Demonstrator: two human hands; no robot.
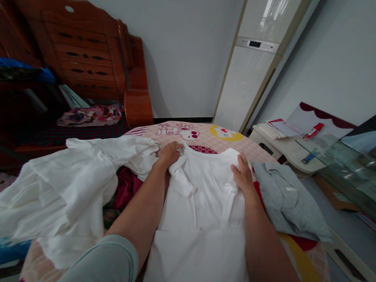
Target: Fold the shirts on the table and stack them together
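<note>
A white T-shirt (205,186) lies in front of me on the round table, its neckline at the far side. Its sleeves are folded inward and its lower part is folded up. My left hand (171,153) is closed on the shirt's left shoulder, fingers curled over the cloth. At the right shoulder edge rests my right hand (243,175), its thumb apart from the fingers and touching the fabric. Crumpled white clothing (68,184) is heaped to the left, over a dark red cloth (126,189). Beside my right forearm lies a folded grey garment (288,198).
A patterned pink tablecloth (175,130) covers the table. Behind it on the left stands a wooden sofa (77,53) with clothes on it. A tall air conditioner (251,70) is at the back. To the right are a white cabinet (266,136) and a glass shelf (346,169).
</note>
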